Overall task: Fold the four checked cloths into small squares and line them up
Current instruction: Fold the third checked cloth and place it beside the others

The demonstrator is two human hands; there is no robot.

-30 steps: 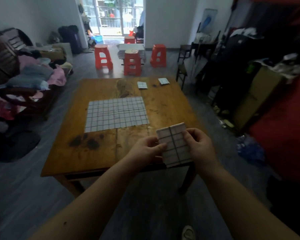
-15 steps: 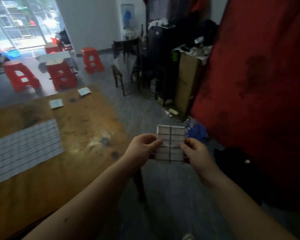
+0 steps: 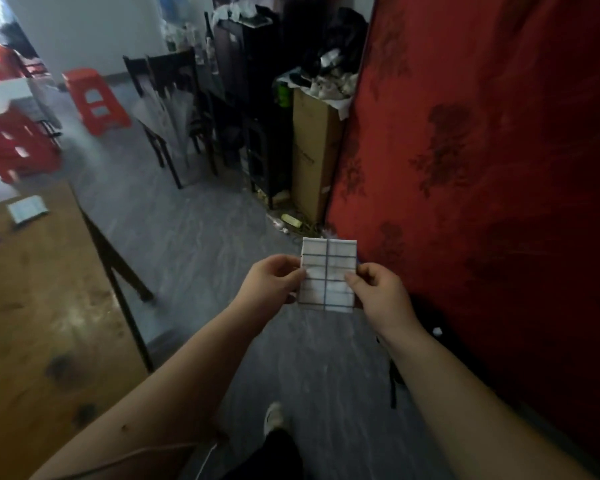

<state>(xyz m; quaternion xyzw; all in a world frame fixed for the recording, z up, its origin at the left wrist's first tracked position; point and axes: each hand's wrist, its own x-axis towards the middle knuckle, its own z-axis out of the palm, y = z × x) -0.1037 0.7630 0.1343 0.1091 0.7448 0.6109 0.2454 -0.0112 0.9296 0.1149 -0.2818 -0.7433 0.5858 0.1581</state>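
Grey floor; red stools

Cloth off table, right of it, over floor, pinched between left hand and right hand. Folded square on table's far end. Stools, chairs behind table; box right of chairs.

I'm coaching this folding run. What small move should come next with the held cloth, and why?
Probably fold the checked cloth in half, top edge to bottom. The left hand and right hand pinch its sides, and it looks taller than wide, unlike the folded square on the table.
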